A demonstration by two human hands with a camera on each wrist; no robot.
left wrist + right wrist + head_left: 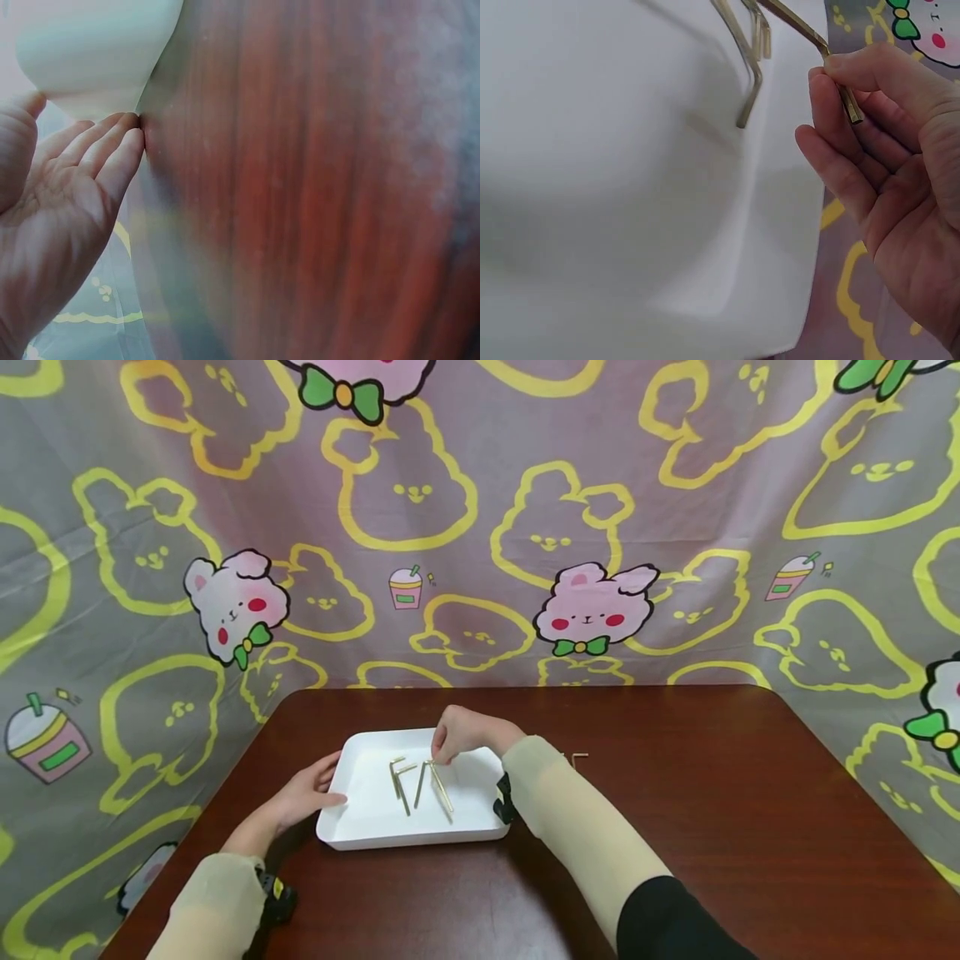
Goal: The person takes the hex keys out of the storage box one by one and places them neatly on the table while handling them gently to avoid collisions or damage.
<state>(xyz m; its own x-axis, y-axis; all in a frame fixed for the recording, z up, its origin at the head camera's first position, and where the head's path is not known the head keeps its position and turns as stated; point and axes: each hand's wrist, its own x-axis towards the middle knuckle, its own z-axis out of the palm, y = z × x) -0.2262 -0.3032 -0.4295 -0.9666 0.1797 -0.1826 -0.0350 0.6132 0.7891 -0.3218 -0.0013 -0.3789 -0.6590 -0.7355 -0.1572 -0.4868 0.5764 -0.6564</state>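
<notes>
A shallow white tray (367, 832) stands on the table, with several brass-coloured L-shaped hex keys (402, 793) lying in it. My left hand (303, 792) holds the tray's left side, its thumb over the rim; in the left wrist view the fingers (112, 161) touch the outer wall. Above the tray's far part, my right hand (468, 732) pinches one hex key (799, 28) near its bend between thumb and index finger. The short end of that key points into the palm. Beside it in the right wrist view, another hex key (750, 97) rests in the tray.
Right of the tray, partly behind the right forearm, another small L-shaped key (579, 755) lies on the dark brown table (735, 810). A patterned cloth (480, 527) hangs behind the table and along both sides.
</notes>
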